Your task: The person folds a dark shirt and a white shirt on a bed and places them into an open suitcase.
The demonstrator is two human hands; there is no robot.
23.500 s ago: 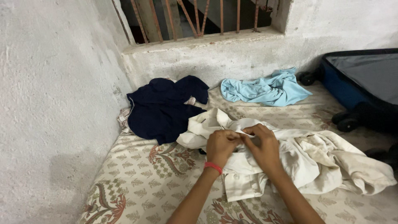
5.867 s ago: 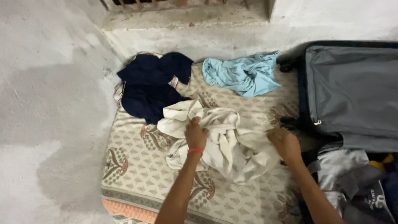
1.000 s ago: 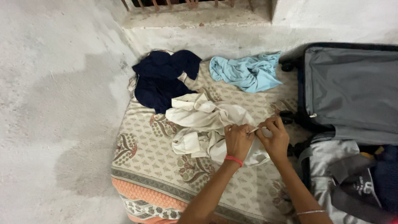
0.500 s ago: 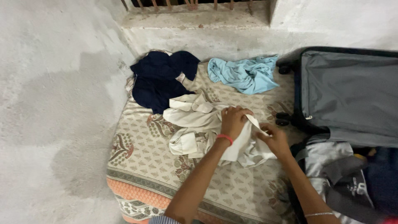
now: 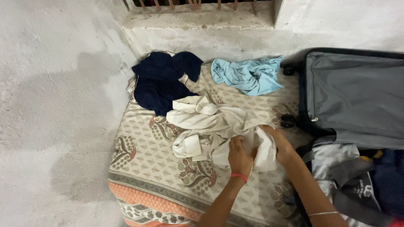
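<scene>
In the head view, both hands are gripping the cream shirt [image 5: 210,126] lying crumpled on the patterned mattress [image 5: 147,168] — the left hand [image 5: 240,155] clutching its near edge, the right hand [image 5: 280,145] closing under a fold — beside the open suitcase [image 5: 353,96].

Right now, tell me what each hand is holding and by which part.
Both hands grip the cream shirt at its near right end: the left hand presses into the bunched cloth, and the right hand clutches a fold.

Home bedrm: patterned mattress [image 5: 143,176], open suitcase [image 5: 353,96]; bare plaster walls [image 5: 50,84].
</scene>
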